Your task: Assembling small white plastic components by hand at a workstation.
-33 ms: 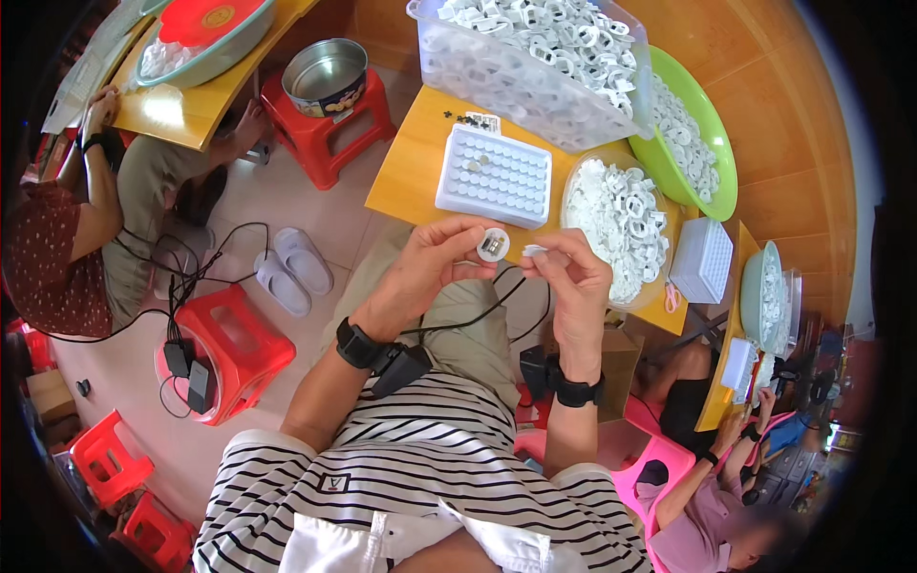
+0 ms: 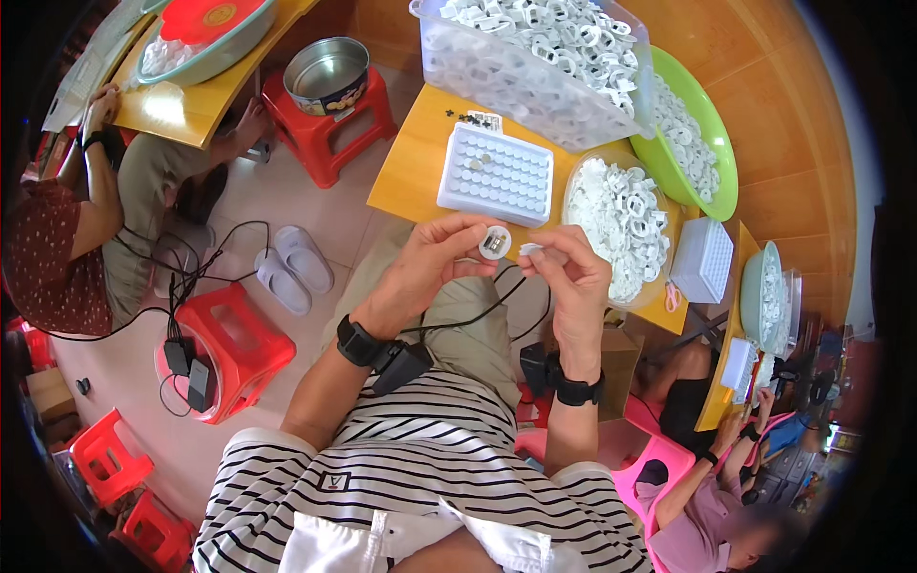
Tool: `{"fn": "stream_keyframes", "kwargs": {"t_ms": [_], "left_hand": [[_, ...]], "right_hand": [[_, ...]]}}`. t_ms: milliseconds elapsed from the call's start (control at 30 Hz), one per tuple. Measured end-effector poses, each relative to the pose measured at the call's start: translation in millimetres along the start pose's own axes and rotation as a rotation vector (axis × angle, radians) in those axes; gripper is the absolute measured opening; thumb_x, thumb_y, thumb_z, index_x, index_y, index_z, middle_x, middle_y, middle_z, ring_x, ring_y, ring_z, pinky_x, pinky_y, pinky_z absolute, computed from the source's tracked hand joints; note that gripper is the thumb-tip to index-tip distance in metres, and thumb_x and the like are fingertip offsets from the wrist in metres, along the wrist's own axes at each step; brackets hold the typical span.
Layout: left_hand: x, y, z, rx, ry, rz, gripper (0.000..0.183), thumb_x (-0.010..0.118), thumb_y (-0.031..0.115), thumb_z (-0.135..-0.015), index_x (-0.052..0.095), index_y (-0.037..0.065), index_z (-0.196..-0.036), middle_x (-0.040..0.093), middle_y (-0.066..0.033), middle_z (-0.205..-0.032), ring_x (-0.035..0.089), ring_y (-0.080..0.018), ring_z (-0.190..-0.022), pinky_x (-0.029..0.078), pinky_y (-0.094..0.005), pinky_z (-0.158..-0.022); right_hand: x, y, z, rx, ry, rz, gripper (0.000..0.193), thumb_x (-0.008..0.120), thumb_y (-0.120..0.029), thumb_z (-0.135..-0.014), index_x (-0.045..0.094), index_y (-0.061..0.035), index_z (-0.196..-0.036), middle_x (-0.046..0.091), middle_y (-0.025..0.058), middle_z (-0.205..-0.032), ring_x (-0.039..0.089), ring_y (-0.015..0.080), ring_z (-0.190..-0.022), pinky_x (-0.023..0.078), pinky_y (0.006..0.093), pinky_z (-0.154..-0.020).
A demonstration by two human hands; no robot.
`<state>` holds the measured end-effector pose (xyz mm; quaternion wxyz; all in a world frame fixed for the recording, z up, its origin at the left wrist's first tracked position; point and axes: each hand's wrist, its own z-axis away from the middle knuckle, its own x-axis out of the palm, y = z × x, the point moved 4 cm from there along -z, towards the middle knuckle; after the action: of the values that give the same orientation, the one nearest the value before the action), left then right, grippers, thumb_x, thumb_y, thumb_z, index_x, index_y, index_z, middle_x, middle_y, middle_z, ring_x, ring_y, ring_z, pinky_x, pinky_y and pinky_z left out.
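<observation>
Between thumb and fingers, my left hand (image 2: 441, 254) grips a round white plastic housing (image 2: 495, 243) with small metal parts showing inside. My right hand (image 2: 576, 270) pinches a small flat white plastic piece (image 2: 531, 249) just to the right of the housing; the two pieces are apart. Beyond my hands, a white tray (image 2: 460, 196) with rows of round pockets lies on the wooden table (image 2: 406, 162), a few small coin-like discs on it. To the right of the tray stands a clear round container (image 2: 573, 205) heaped with white plastic parts.
A large clear bin (image 2: 516, 81) and a green basin (image 2: 723, 181), both full of white parts, stand at the back. Stacked white trays (image 2: 704, 260) and pink scissors (image 2: 671, 298) lie at right. Red stools (image 2: 239, 344) and cables are at left. Co-workers sit on both sides.
Hardly anything differs. Both hands keep their hold, and the housing and the small white piece have shifted only very slightly.
</observation>
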<state>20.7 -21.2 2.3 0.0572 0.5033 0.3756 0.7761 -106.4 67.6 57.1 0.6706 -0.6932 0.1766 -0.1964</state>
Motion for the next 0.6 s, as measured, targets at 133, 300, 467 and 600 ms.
{"fn": "stream_keyframes", "kwargs": {"t_ms": [133, 300, 467, 600], "left_hand": [[2.7, 5.4, 1.6, 0.01, -0.027, -0.038, 0.026, 0.051, 0.016, -0.09, 0.058, 0.0, -0.109, 0.062, -0.0071, -0.097, 0.061, -0.0131, -0.084, 0.053, -0.0251, -0.072], [1.9, 7.6, 5.5, 0.023, -0.026, -0.13, 0.024, 0.053, 0.017, -0.09, 0.06, 0.002, -0.108, 0.063, -0.005, -0.096, 0.06, -0.0096, -0.082, 0.051, -0.0237, -0.071], [3.0, 4.8, 5.6, 0.014, 0.005, -0.143, 0.024, 0.054, 0.017, -0.089, 0.061, 0.002, -0.107, 0.063, -0.0041, -0.096, 0.059, -0.0084, -0.08, 0.051, -0.0241, -0.071], [2.9, 4.4, 4.4, 0.014, 0.005, -0.161, 0.024, 0.054, 0.017, -0.089, 0.061, 0.002, -0.107, 0.063, -0.0042, -0.096, 0.058, -0.0077, -0.078, 0.051, -0.024, -0.07]], "right_hand": [[18.4, -11.0, -1.2, -0.102, -0.05, 0.202, 0.014, 0.059, 0.007, -0.077, 0.062, 0.003, -0.089, 0.057, 0.0055, -0.084, 0.06, 0.0126, -0.07, 0.048, 0.0229, -0.059], [30.6, -23.5, 0.7, -0.285, -0.11, 0.575, 0.018, 0.06, 0.008, -0.072, 0.063, -0.0005, -0.087, 0.057, 0.0078, -0.078, 0.058, 0.0164, -0.066, 0.045, 0.0242, -0.056], [31.6, -24.0, 1.8, -0.314, -0.108, 0.622, 0.016, 0.061, 0.007, -0.072, 0.063, -0.0009, -0.086, 0.058, 0.0076, -0.079, 0.057, 0.0182, -0.065, 0.045, 0.0265, -0.056], [30.9, -26.0, 1.7, -0.342, -0.111, 0.682, 0.017, 0.061, 0.006, -0.072, 0.064, -0.0016, -0.086, 0.058, 0.0079, -0.078, 0.058, 0.02, -0.066, 0.045, 0.0277, -0.057]]}}
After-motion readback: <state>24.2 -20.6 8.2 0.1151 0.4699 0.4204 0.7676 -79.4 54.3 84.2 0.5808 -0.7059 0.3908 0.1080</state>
